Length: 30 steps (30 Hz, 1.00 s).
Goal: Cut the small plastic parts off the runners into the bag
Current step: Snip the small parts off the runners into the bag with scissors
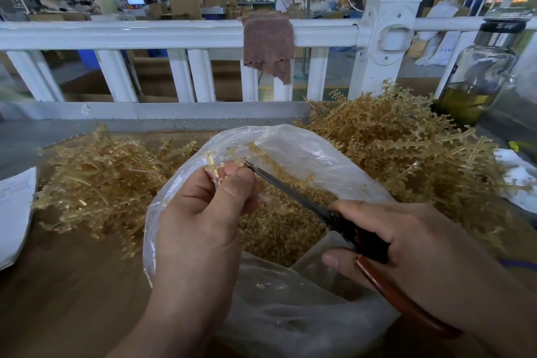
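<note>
My left hand (pixel 200 212) pinches a thin amber plastic runner (pixel 215 164) between thumb and fingers, above the mouth of a clear plastic bag (pixel 308 148). My right hand (pixel 412 247) grips scissors (pixel 293 193) with dark blades and brown handles. The blade tips meet the runner right by my left thumb. Small amber cut parts (pixel 279 227) fill the bottom of the bag.
A heap of amber runners (pixel 406 148) lies at the right, another heap (pixel 96 183) at the left. A glass bottle (pixel 479 73) with yellowish liquid stands far right. Papers (pixel 14 212) lie at the left edge. A white railing (pixel 174 35) with a brown cloth (pixel 267 43) runs behind.
</note>
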Available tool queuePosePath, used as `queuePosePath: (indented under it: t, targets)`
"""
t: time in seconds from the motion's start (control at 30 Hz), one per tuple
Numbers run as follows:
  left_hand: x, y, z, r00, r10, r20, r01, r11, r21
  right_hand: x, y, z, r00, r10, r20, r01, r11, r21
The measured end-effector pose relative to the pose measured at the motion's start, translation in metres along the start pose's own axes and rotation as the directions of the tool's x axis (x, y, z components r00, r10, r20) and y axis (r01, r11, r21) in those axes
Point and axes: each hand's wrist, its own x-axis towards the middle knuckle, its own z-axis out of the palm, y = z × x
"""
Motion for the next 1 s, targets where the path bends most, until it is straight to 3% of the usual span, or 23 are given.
queuePosePath:
  t: [0.33,1.0]
  targets:
    - [0.0003,-0.0043,-0.0002,1.0,-0.018,0.004,0.018,1.0,-0.008,0.0027,-0.0002,-0.0017,0.999,-0.053,0.013,0.053,0.998,0.014]
    - [0.0009,-0.0068,-0.0002,0.998,-0.06,0.029,0.062,0.994,-0.087,0.0016,-0.0003,0.003,1.0,-0.016,-0.011,0.016,1.0,-0.01]
